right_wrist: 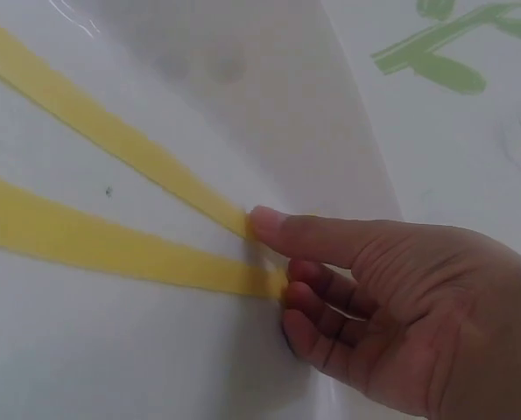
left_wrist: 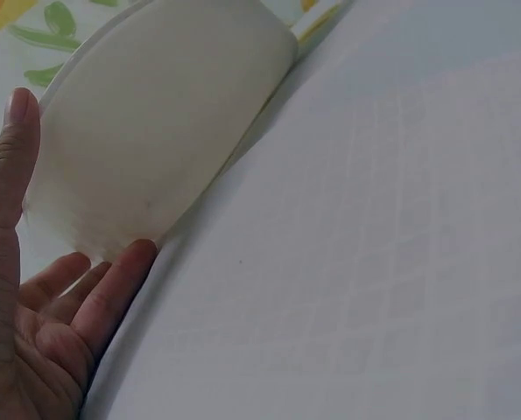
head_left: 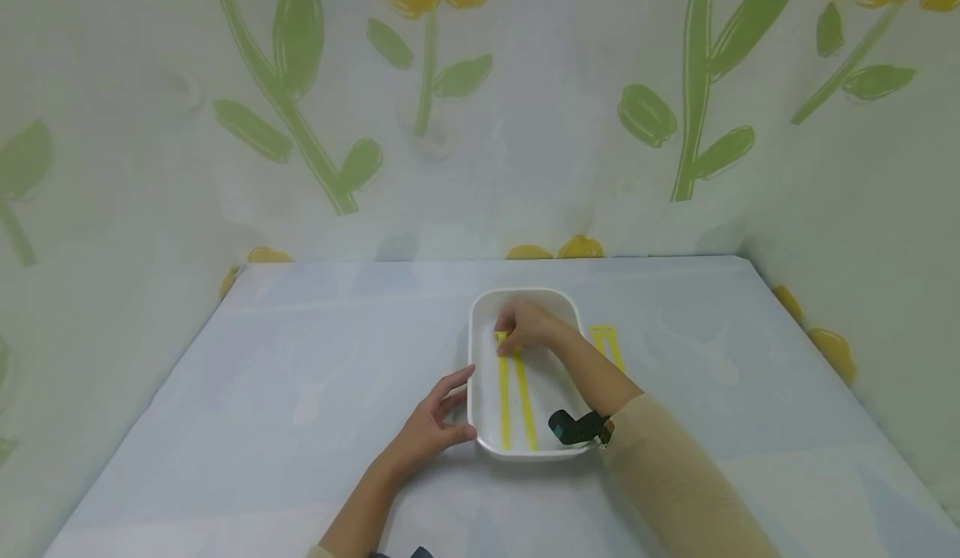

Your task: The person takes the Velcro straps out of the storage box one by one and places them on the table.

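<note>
Inside a white tray (head_left: 517, 457), two yellow strips (head_left: 505, 408) run lengthwise; the right hand (head_left: 527, 325), fingers curled, pinches their far ends. The left hand (head_left: 429, 430), fingers spread, touches the tray's left wall, apparently steadying it. More strips (head_left: 616, 348) lie right of the tray.

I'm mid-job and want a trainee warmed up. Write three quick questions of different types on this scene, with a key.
1. Multiple choice: which side of the white, round-cornered rectangular tray is the left hand against?
A) far
B) left
C) right

2. True or false: the two long, flat yellow strips in the tray draw closer together toward the right hand.

3. Fill in the blank: more yellow strips lie on the pale tabletop, just to the ____ of the tray.

Key: 1. B; 2. True; 3. right
</note>
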### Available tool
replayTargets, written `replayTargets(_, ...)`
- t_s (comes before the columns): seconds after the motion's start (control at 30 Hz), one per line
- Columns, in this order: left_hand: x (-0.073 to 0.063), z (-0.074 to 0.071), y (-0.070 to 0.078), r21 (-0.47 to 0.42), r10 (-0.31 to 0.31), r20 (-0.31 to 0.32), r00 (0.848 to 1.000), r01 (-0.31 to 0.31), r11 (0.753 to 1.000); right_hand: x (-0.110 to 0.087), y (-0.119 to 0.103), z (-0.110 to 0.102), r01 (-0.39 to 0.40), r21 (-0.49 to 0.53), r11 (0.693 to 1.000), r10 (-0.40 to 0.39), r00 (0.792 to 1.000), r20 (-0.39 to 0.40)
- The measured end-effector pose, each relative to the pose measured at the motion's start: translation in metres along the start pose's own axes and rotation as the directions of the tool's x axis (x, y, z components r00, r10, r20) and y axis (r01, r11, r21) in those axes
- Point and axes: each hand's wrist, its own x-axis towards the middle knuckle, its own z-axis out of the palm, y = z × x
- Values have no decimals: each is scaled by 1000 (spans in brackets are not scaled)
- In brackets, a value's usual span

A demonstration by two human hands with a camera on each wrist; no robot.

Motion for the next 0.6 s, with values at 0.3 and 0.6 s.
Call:
replayTargets(0.3,2,1,1,16,2,-4,1000,-2,1000,-2,2,-6,130,178,975,-141,989,50)
replayTargets(0.6,1,0,0,37,-7,-24,1000,7,999,-11,-1,-12,83,564,821,-241,947,211)
